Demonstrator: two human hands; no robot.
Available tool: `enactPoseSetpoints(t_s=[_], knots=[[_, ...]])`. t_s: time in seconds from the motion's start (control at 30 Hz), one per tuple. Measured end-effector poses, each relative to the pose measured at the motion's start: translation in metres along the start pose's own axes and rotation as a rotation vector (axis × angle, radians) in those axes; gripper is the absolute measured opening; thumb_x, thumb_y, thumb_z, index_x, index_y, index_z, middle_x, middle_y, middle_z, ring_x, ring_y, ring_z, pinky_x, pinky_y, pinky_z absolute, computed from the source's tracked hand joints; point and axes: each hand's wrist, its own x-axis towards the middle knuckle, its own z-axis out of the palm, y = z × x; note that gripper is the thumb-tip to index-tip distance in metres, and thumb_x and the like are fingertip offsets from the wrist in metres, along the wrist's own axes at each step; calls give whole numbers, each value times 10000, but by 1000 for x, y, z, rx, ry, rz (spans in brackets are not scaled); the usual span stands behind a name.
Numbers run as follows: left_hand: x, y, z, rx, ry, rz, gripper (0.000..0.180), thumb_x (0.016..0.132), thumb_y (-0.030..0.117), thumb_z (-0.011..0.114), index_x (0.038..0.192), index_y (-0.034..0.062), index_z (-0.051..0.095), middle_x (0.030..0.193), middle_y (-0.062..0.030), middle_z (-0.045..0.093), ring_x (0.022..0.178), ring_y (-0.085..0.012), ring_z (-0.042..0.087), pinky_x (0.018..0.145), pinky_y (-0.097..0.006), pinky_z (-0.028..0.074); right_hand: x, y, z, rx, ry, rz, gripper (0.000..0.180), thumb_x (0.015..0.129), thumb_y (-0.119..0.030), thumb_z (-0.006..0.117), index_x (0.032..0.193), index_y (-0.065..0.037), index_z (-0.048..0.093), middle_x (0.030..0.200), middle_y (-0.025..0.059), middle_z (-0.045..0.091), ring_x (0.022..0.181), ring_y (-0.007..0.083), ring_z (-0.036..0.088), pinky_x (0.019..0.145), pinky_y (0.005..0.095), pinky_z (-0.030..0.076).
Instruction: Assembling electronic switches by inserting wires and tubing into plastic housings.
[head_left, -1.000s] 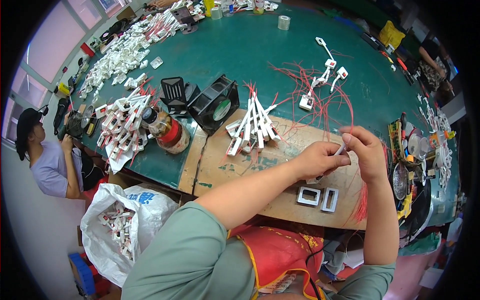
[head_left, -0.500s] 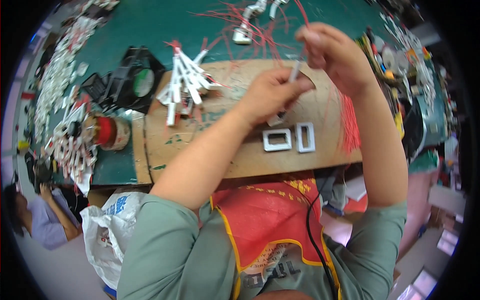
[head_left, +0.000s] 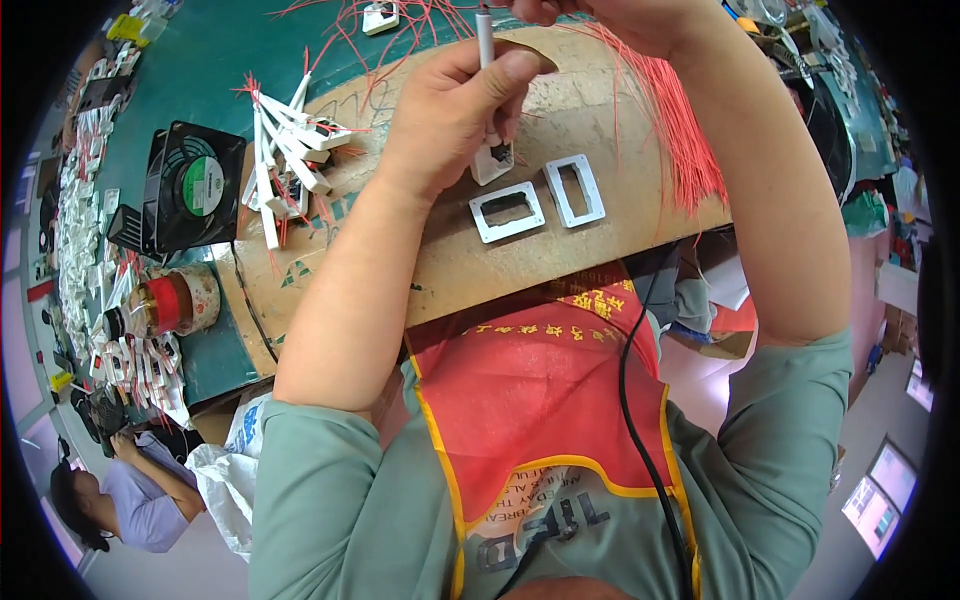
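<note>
My left hand is closed around a white stick-shaped part. The part's slim tube stands up past the thumb, and a wider white end with a dark inside shows below the fingers. At the top edge, my right hand is partly cut off, its bent fingers near the tube's tip; what they grip cannot be made out. Just below the left hand, two white rectangular frames with open centres lie side by side on the cardboard. A bundle of red wires hangs beside my right forearm.
White stick parts with red wire ends are piled left of my left hand. Beyond them stand a black fan and a jar with a red band. More white parts heap at the left. Another person sits lower left.
The view has shifted, so the bench items sit differently in the picture. Both hands appear higher, and my right hand now reaches the top edge. The left hand still holds the white part.
</note>
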Motion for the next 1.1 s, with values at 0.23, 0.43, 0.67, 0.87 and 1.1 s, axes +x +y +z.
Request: enactPoseSetpoints(t_s=[0.23,0.43,0.67,0.87,1.1], knots=[[1,-3,2,-113,47,-19,312,880,324,662,971,26,681,651,25,536,541,-73,503,497,-212,373,-11,8,8,-204,56,-1,132,809,-143,700,817,-26,639,728,16,599,642,85,516,579,223,422],[1,-5,-2,-71,50,-15,307,887,325,652,961,27,674,643,18,543,541,-76,511,502,-211,375,-9,6,13,-83,28,-60,143,823,-172,676,839,-30,663,747,7,594,673,91,507,603,239,416],[2,-6,-3,-50,32,-15,289,943,252,572,1026,-18,632,673,-17,510,565,-121,491,526,-252,415,-12,1,10,-432,60,-32,285,880,-292,638,930,-24,720,777,60,662,717,125,573,685,271,470],[2,-4,0,-89,55,-13,305,902,304,633,968,8,667,640,6,544,535,-77,503,501,-211,382,-14,-8,12,-385,92,-25,279,881,-281,634,909,-16,714,714,51,648,634,123,553,623,283,464],[2,-8,-1,-79,58,5,329,902,326,633,979,8,663,642,5,542,536,-77,499,498,-213,375,-11,-1,17,-462,193,-167,287,873,-276,635,879,3,705,673,74,632,605,140,549,619,292,468]])
